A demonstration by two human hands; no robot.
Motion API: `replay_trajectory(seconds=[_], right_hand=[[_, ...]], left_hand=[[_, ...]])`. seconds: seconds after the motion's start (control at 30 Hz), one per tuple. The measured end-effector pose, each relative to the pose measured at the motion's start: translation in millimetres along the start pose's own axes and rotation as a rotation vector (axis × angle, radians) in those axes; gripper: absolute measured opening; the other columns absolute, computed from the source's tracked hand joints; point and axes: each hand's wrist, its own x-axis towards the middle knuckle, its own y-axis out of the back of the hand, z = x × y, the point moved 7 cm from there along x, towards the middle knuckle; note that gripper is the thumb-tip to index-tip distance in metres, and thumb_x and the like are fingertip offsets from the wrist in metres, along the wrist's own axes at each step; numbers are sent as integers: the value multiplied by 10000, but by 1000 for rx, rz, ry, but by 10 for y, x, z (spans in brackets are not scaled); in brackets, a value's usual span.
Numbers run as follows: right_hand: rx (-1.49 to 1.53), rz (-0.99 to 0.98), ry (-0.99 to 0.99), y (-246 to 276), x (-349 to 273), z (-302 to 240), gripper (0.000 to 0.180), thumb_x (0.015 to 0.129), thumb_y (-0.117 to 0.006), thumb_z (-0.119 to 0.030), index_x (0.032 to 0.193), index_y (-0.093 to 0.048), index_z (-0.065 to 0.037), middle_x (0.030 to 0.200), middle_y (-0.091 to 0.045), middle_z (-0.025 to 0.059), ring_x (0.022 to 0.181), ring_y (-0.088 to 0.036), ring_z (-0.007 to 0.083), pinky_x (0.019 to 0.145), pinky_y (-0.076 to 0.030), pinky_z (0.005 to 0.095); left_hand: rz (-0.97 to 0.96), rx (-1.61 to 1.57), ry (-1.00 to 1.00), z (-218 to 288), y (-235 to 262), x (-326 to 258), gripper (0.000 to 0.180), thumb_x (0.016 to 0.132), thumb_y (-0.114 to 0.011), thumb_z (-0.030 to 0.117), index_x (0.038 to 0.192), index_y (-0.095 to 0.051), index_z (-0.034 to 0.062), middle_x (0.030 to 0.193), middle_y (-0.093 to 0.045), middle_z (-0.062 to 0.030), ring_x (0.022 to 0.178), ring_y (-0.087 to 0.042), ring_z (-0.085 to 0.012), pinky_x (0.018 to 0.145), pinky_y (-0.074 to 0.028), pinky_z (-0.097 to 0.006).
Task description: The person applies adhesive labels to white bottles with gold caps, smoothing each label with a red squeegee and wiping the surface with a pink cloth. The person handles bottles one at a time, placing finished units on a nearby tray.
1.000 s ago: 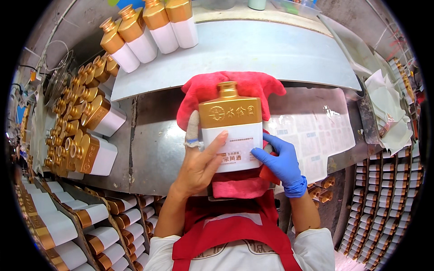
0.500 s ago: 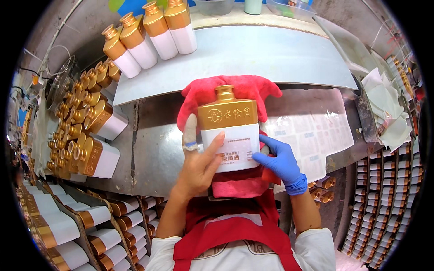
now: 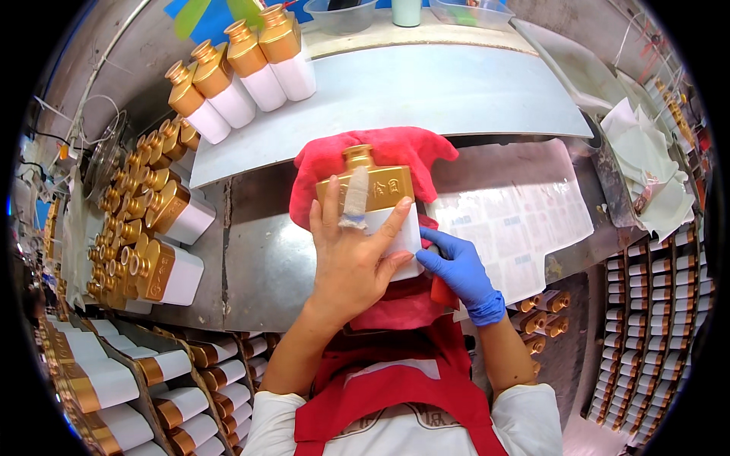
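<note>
A flat, square-shouldered bottle, gold above and white below, lies on a bunched red cloth in front of me. My left hand rests on its face with the fingers spread; one finger wears a pale fabric cover. The palm hides most of the white part. At the bottle's lower right edge is my right hand in a blue glove, its thumb against the side. Its fingers are curled round a partly hidden object, with a red piece showing below the glove.
Several gold-and-white bottles stand on the pale board at the back left. More crowd the metal table's left side. A sheet of printed labels lies at right. Racks of bottles flank me. Crumpled white paper sits far right.
My left hand has moved from the bottle's left edge onto its face, fingers now spread across it. My right hand stays at the lower right edge. The view has shifted slightly.
</note>
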Motion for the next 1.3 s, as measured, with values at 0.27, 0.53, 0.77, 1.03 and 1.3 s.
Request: replay_trajectory(seconds=[0.27, 0.53, 0.77, 1.03, 1.3], right_hand=[[-29, -6, 1, 3, 12, 15, 448, 843, -706, -189, 1247, -595, -30, 695, -588, -6, 655, -523, 51, 632, -456, 220], [-310, 121, 27, -24, -6, -279, 527, 774, -758, -295, 1220, -612, -56, 787, -633, 29, 699, -554, 89, 672, -488, 265], [-330, 125, 83, -70, 78, -138, 518, 793, -741, -296, 1218, -600, -36, 929, -679, 76, 777, -605, 114, 715, -509, 283], [-336, 113, 13, -119, 16, -266, 547, 789, -757, -239, 1249, -571, -7, 970, -680, 93, 801, -627, 119, 723, -518, 277], [-298, 97, -3, -142, 8, -276, 546, 776, -767, -252, 1234, -587, -14, 969, -684, 114, 807, -633, 137, 732, -519, 294]], left_hand=[[0, -88, 21, -5, 40, 10, 636, 746, -748, 304, 1342, -545, 214, 1543, -164, -230, 1421, -85, -433, 1113, -118, -538], [280, -424, 156, -553, 115, -255, 605, 842, -612, 63, 1407, -404, 13, 1496, -208, -275, 1393, -202, -392, 1126, -175, -427], [195, -725, 214, -694, -72, -425, 610, 910, -510, 95, 1467, -279, 4, 1544, -168, -213, 1435, -159, -314, 1147, -126, -399], [134, -712, 136, -673, -150, -393, 698, 871, -575, 99, 1481, -246, 23, 1539, -162, -217, 1428, -153, -332, 1142, -134, -404], [76, -732, 124, -677, -128, -384, 766, 836, -624, 128, 1488, -233, 45, 1531, -140, -245, 1412, -155, -387, 1136, -127, -429]])
